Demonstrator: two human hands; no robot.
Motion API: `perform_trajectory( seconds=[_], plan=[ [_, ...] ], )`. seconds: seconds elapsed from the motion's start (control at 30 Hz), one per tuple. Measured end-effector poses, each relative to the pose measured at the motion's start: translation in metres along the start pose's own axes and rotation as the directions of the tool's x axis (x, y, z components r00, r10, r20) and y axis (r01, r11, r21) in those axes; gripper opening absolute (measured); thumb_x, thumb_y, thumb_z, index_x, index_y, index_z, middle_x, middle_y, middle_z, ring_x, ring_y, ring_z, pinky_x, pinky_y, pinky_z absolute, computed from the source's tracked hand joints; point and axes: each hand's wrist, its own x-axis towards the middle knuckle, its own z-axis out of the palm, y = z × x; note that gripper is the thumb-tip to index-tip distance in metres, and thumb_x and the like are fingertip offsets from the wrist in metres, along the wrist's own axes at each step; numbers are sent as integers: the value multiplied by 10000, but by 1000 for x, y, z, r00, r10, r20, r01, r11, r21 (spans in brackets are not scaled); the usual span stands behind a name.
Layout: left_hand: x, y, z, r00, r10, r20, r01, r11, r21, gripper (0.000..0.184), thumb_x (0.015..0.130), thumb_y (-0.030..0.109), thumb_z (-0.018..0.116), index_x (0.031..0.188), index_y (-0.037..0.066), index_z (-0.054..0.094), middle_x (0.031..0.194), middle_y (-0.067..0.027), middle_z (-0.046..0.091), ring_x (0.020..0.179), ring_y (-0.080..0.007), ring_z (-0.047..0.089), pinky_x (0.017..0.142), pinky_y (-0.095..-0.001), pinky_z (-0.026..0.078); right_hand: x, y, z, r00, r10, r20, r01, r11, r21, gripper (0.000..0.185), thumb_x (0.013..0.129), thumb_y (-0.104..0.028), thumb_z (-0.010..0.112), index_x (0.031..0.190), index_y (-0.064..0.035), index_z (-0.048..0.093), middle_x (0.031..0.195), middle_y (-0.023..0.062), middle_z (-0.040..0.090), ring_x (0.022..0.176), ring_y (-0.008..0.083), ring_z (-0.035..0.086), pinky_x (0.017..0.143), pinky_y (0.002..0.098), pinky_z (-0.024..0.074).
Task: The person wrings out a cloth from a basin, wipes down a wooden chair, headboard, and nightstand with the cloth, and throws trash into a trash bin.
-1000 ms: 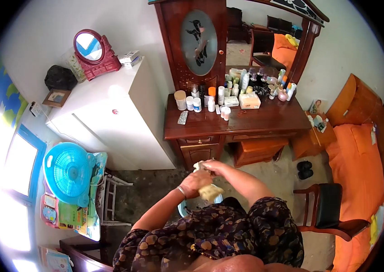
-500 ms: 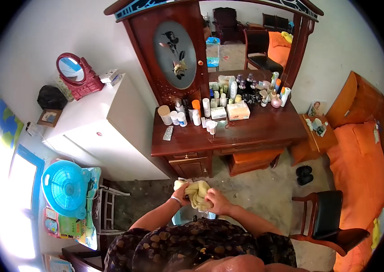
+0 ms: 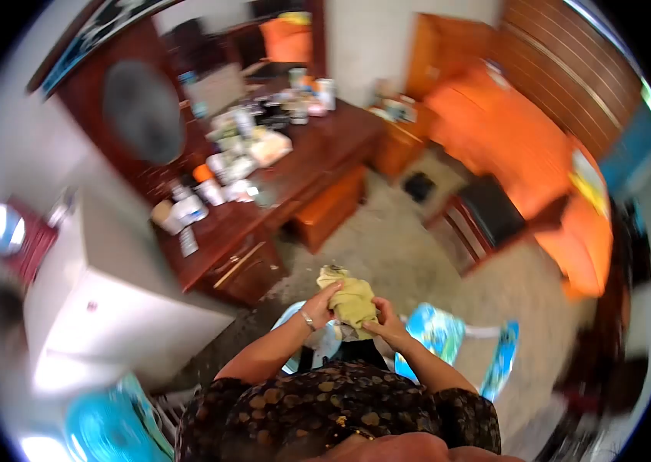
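Observation:
A bunched yellow cloth (image 3: 352, 300) hangs between my two hands in front of my body. My left hand (image 3: 320, 302) grips its left side, a band showing at the wrist. On the lower right of the cloth, my right hand (image 3: 387, 323) is closed with the thumb and fingers on the fabric. Below the cloth and partly behind my left forearm sits a light blue basin (image 3: 327, 344); its contents are mostly hidden.
A blue patterned folding chair (image 3: 435, 333) stands right of my right arm. Ahead is a dark red dressing table (image 3: 318, 142) crowded with bottles. A white cabinet (image 3: 133, 308) and a blue fan (image 3: 110, 423) are at left, a black-seated chair (image 3: 492, 212) and orange bed (image 3: 522, 127) at right.
My view has swung to the right, so the dressing table now lies further left and tilted. The folding chair and more of the basin have come into sight. Both hands still grip the cloth.

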Motion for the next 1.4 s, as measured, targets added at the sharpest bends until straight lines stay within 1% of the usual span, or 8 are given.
perform_trajectory(
  seconds=[0.17,0.27,0.5,0.8,0.9,1.13,1.23,1.4],
  plan=[
    [-38,-55,40,976,-181,118,147,957,250,445,926,344,601,1289,102,514,1204,-74,612,1085,-209,605,881,-374,505,-117,31,20,972,56,-227,-11,980,197,613,810,-126,736,1290,-60,360,1232,73,481,1161,170,467,1012,323,370],
    [-46,-80,54,948,-318,-25,301,867,397,438,912,353,623,1274,126,527,1169,-54,617,995,-193,619,814,-347,496,-177,29,34,951,71,-300,5,969,245,506,823,-153,722,1221,-71,422,1156,51,516,1112,150,480,979,313,387],
    [-45,-156,104,825,-539,168,450,808,380,518,941,500,488,1280,111,521,1264,-85,571,1161,-268,544,968,-487,420,-280,26,39,889,-5,-458,184,920,347,409,822,-139,714,1158,-108,483,1112,16,521,1066,128,488,926,278,403],
    [-6,-305,165,745,-659,102,499,652,571,357,970,303,501,1206,42,564,1171,-111,632,1058,-251,629,921,-398,520,-418,43,-2,797,-242,-554,306,952,25,378,806,-60,719,1131,-121,536,1110,-12,531,1041,109,500,899,277,431],
    [-22,-373,240,677,-719,159,481,595,644,362,962,288,519,1219,35,552,1192,-114,621,1061,-244,630,913,-377,529,-490,65,-39,719,-118,-685,399,877,267,370,841,-99,692,1174,-108,530,1109,4,551,1025,123,523,889,285,448],
    [-31,-530,382,509,-854,109,488,390,780,428,971,347,513,1257,28,520,1216,-118,600,1111,-236,595,970,-382,478,-640,111,-96,387,182,-904,580,714,392,424,922,-208,614,1283,-75,435,1165,74,552,1057,153,527,897,304,453],
    [-26,-578,412,506,-843,181,423,426,800,438,958,325,545,1264,14,504,1227,-117,590,1143,-237,569,1002,-388,447,-665,135,-106,282,206,-937,367,879,303,452,939,-233,593,1307,-65,390,1162,87,548,1052,165,528,894,315,455],
    [8,-641,433,357,-933,35,429,197,881,453,963,322,534,1283,4,488,1245,-124,580,1142,-246,569,1002,-403,445,-701,154,-134,246,279,-928,548,750,371,402,942,-257,583,1257,-49,447,1109,77,571,992,150,558,840,311,480]
  ],
)
